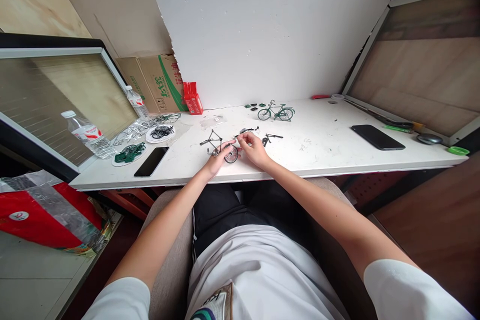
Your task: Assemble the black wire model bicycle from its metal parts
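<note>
Gripping 1 model bicycle frame [212,140], left hand [218,156] sits at the wheel [231,155]; right hand [252,146] pinched, grip contents unclear.

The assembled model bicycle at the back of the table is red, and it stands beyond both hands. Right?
Not the colour: the head view shows the assembled model bicycle is green. It does stand beyond the left hand and right hand.

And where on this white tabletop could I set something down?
The widest bare patch, though scuffed, lies between the black bar and the right phone. A smaller one sits between the left phone and your left hand. The left end is crowded: two bottles, green parts, black parts.
</note>
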{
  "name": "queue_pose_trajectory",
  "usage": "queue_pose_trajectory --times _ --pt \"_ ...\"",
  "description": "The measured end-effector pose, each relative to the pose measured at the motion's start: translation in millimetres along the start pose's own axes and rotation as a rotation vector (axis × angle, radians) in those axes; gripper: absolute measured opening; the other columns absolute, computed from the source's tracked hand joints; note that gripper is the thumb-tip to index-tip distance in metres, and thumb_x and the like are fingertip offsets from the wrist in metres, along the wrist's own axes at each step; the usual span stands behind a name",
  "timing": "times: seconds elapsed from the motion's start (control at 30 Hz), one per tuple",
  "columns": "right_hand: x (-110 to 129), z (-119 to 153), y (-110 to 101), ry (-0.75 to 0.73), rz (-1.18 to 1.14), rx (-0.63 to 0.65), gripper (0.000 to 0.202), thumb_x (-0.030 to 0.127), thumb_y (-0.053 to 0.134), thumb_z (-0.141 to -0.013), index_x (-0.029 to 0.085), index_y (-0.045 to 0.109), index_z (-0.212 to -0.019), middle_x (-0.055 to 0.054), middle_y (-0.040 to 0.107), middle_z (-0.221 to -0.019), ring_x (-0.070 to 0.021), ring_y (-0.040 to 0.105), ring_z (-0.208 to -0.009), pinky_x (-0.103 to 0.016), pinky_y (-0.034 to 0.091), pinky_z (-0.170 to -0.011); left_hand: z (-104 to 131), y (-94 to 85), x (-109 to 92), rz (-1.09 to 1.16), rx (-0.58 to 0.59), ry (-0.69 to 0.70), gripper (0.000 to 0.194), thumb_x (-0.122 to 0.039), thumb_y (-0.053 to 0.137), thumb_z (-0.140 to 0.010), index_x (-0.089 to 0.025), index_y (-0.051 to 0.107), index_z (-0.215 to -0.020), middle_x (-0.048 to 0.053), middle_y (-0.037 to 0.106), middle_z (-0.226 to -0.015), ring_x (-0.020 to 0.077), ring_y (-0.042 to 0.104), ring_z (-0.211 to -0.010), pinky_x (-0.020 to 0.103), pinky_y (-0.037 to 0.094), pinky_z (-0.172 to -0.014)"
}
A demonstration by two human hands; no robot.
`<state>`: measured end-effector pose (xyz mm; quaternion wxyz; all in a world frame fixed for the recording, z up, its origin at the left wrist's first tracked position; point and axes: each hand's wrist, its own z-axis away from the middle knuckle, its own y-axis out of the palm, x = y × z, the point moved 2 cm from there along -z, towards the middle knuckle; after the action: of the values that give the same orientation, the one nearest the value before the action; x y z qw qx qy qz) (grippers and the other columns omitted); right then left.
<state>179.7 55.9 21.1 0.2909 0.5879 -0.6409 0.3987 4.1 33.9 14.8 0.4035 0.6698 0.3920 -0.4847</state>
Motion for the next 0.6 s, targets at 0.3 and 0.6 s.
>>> queue_pose_trajectory --times 0.3,0.6 --pt "1.5 1.4 -0.5 0.074 -0.071 0.023 0.051 0.061 0.057 -0.098 0.022 0.067 -0.129 -0.011 0.070 -0.119 -0.0230 0.066 -0.102 -0.036 0.059 -0.082 0.8 -1.1 2.0 -0.159 0.018 0.012 0.044 -0.049 0.074 -0.090 -0.018 0.078 -0.120 0.013 0.076 -0.122 0.0334 0.061 -0.134 0.050 0.042 -0.119" --pt "7.6 5.4 2.0 0.088 -0.214 0.099 0.074 0.055 0.074 -0.089 0.021 0.056 -0.151 -0.007 0.072 -0.104 -0.0214 0.070 -0.088 -0.032 0.063 -0.065 3.2 3.6 -4.3 -0.239 0.095 0.016 0.041 -0.052 0.073 -0.091 -0.019 0.080 -0.114 0.011 0.079 -0.112 0.0334 0.068 -0.120 0.051 0.045 -0.115"
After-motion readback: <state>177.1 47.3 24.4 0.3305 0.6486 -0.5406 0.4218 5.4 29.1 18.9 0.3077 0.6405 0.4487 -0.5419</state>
